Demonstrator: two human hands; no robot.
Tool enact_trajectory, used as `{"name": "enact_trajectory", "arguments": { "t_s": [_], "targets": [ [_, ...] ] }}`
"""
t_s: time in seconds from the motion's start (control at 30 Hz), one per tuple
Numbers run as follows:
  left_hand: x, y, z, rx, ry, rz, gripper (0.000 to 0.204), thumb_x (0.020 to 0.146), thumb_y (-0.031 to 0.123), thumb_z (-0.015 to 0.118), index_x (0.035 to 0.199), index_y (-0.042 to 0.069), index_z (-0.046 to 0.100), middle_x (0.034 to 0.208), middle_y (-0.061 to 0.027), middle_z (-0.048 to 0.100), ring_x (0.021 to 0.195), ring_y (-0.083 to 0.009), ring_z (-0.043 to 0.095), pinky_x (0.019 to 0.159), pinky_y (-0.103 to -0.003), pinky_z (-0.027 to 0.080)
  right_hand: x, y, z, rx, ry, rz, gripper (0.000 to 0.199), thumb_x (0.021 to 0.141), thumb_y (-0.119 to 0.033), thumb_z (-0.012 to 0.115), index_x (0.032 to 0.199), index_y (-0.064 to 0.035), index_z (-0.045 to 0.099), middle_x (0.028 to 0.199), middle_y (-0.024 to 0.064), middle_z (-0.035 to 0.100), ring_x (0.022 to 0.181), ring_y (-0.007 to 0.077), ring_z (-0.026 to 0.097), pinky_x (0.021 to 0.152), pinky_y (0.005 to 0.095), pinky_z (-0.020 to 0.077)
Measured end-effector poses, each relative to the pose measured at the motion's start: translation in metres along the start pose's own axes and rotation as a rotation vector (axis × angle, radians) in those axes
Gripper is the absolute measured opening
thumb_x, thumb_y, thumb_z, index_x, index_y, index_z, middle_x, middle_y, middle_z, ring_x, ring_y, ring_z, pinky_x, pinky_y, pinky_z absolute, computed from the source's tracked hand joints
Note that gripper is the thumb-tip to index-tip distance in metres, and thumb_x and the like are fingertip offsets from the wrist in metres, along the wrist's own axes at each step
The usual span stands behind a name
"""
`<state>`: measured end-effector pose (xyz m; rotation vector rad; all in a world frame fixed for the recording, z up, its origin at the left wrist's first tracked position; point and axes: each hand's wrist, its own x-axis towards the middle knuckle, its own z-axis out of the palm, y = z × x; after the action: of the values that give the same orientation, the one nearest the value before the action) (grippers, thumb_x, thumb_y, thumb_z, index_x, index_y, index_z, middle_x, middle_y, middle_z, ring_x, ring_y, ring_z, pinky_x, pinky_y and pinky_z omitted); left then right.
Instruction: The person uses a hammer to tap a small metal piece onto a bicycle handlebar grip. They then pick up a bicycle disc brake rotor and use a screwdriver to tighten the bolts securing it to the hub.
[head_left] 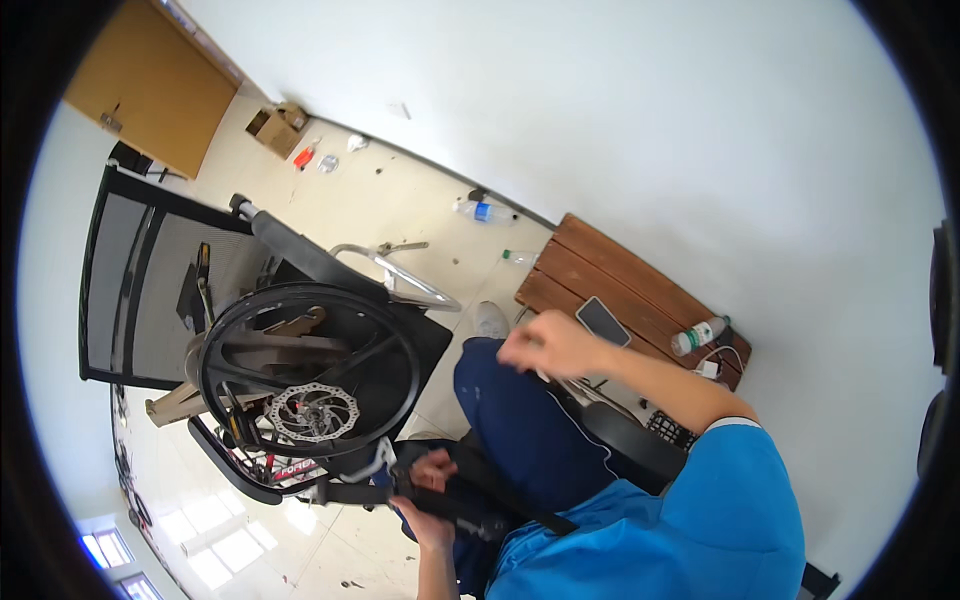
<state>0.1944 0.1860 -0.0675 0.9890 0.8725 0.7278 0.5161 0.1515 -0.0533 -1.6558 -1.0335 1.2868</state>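
The bicycle (300, 390) lies on its side beside your knee with its wheel (305, 372) on top and the disc (314, 412) facing up — your left hand (432, 470) grips a black bar, your right hand (545, 345) hovers loosely curled, apparently empty — work looks unfinished.

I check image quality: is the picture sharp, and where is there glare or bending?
Head view: the right hand is motion-blurred; the left hand and wheel are sharper; window light glares on the floor; the wall edge bends toward the dark round rim.
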Motion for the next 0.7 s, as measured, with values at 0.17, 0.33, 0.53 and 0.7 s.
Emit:
{"name": "enact_trajectory", "arguments": {
  "t_s": [0.17,0.33,0.53,0.7],
  "targets": [
    [0.058,0.018,0.098,0.004,-0.196,0.088,0.105,0.078,0.088,0.012,0.129,0.004,0.051,0.145,-0.016,0.043,0.129,-0.0242,0.043,0.104,-0.041,0.036,-0.065,-0.04,0.049,-0.026,-0.171,-0.308,0.057,0.072,-0.038,0.081,0.112,-0.0023,0.062,0.095,0.0144,0.069,0.081,0.024,0.066,0.07,0.0327,0.0523],
    [0.078,0.016,0.149,0.226,-0.397,-0.108,0.08,0.096,0.066,0.02,0.139,0.001,0.037,0.136,-0.0176,0.05,0.122,-0.026,0.049,0.104,-0.037,0.036,-0.045,-0.013,0.014,0.031,0.272,-0.294,0.045,0.073,-0.022,0.076,0.109,-0.0005,0.061,0.085,0.0159,0.066,0.076,0.0199,0.064,0.07,0.032,0.0508],
    [0.058,-0.022,0.045,0.344,-0.183,-0.169,0.05,0.104,0.04,0.032,0.126,-0.001,0.051,0.115,-0.0146,0.063,0.106,-0.0225,0.06,0.089,-0.034,0.047,0.013,0.143,-0.098,-0.373,0.446,0.223,0.042,0.076,-0.035,0.068,0.099,-0.0003,0.062,0.089,0.0226,0.066,0.083,0.0375,0.065,0.072,0.0436,0.0501],
    [-0.011,-0.023,-0.058,0.345,0.316,-0.27,0.047,0.104,0.037,0.033,0.112,-0.002,0.057,0.098,-0.0151,0.066,0.091,-0.0209,0.064,0.079,-0.032,0.053,-0.006,0.336,-0.125,-0.481,0.533,0.543,0.046,0.082,-0.033,0.063,0.113,0.0007,0.059,0.103,0.022,0.065,0.099,0.0386,0.061,0.085,0.044,0.0457]
  ]
}}
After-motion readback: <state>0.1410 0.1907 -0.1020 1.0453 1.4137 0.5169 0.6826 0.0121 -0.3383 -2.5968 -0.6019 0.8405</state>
